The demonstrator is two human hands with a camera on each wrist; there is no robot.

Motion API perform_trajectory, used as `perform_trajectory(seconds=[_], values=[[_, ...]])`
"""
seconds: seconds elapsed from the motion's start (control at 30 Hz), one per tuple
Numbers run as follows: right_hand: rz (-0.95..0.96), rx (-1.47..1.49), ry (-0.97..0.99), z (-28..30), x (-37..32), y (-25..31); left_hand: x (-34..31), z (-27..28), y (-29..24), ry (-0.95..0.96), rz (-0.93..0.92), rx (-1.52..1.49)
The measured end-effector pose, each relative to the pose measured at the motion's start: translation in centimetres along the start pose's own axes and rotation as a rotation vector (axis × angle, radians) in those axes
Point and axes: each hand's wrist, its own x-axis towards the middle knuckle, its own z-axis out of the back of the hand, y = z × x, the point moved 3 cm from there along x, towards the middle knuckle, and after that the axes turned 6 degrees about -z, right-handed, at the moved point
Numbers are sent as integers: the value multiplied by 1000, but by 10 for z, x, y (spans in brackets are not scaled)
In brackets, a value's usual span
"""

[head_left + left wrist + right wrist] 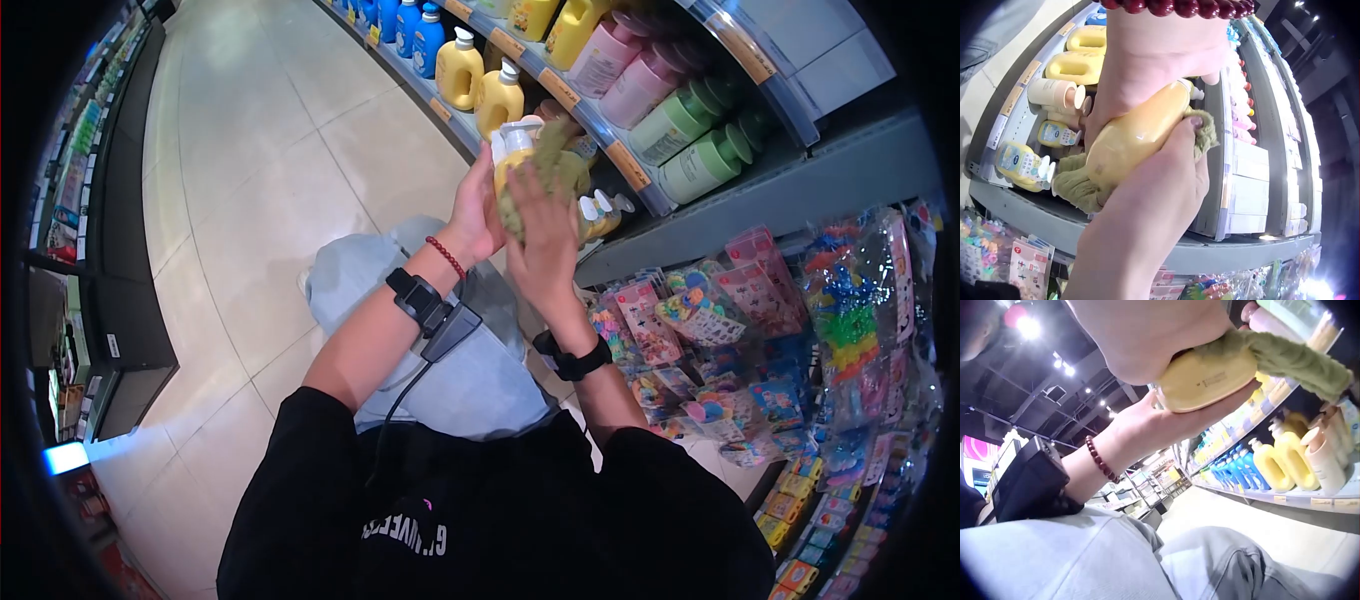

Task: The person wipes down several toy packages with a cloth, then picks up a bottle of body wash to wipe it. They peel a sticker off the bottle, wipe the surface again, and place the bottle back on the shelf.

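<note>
My left hand (474,212) holds a yellow pump bottle (1138,139) with a white pump head, near the lower shelf. In the right wrist view the bottle's flat base (1210,380) faces the camera, and the left palm supports it from below. A fuzzy green cloth (1077,185) is wrapped partly round the bottle. My right hand (545,232) grips this cloth and presses it against the bottle's side; its thumb lies over the cloth in the left wrist view. One end of the cloth (1304,362) hangs out past the bottle.
Yellow bottles (480,85), blue bottles (425,40), pink bottles (625,70) and green bottles (690,140) line the shelves ahead. Smaller pump bottles (1022,164) stand close beside the hands. Bagged toys (720,330) hang at the right. Tiled floor (260,150) lies at the left.
</note>
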Motion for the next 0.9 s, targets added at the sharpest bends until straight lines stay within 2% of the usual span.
perform_trajectory(seconds=[0.07, 0.1, 0.17, 0.27, 0.3, 0.4, 0.5, 0.6, 0.63, 0.73, 0.8, 0.9], values=[[138, -50, 106, 4, 1, 14, -2, 1, -1, -11, 70, -37], [146, -7, 140, 4, 4, 16, 1, 9, 1, -37, -27, 62], [156, 75, 202, 2, 14, 16, 1, 15, 1, -52, -24, 17], [123, 8, 71, 5, 32, 15, 1, 7, -2, -54, -32, 22], [89, -134, 9, 0, 35, 8, 0, 1, -5, -51, -39, 34], [22, -19, 41, -6, 38, 0, -9, -11, -11, -105, -57, 36], [284, 59, 101, -9, 33, -4, -9, 0, -14, -144, -88, -28], [432, 95, 78, -5, 16, -10, 1, 14, -18, -93, -206, 31], [429, 100, 40, -4, 12, -12, 0, 15, -17, -127, -201, -7], [400, 69, -80, -4, 3, -12, 0, 11, -13, -122, -164, 143], [344, -18, -176, -5, -1, -7, 2, 13, -11, -66, -95, 32], [154, 52, -248, -10, 1, -7, 2, 1, -11, -38, -104, -34]])
